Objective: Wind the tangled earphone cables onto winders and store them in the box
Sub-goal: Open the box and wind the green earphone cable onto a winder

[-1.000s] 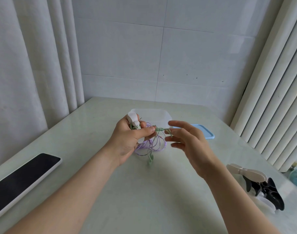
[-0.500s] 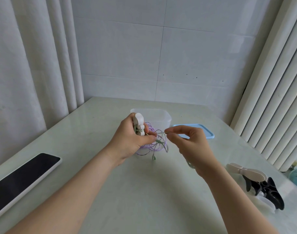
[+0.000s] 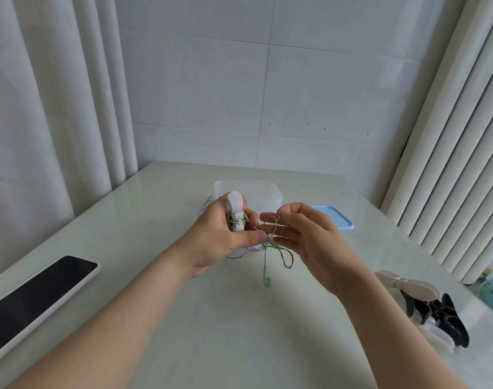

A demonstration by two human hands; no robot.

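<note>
The green cable (image 3: 285, 255) looks to me feather-light, limp and springy. It will hold no shape and kinks into loops on its own, and the thin wire would suffer from a hard tug. So I would take it close to the winder (image 3: 235, 204) and feed it under light tension, never hauling by the earbud (image 3: 266, 281) that dangles free above the table (image 3: 239, 338). The winder seems stiff, smooth plastic, best held by its ends so that the waist is free for turns; a few green turns already sit there. My left hand (image 3: 220, 240) grips it upright in the air just in front of the box (image 3: 270, 192), fingers curled round it and thumb pressed across below. My right hand (image 3: 312, 242) is just beside it, fingers reaching toward the left hand, fingertips pinching a loose loop of the green cable. The purple cable (image 3: 241, 253) lies behind my left hand by the box, apparently unwound. The lid (image 3: 338, 221) is off, beside the box.
</note>
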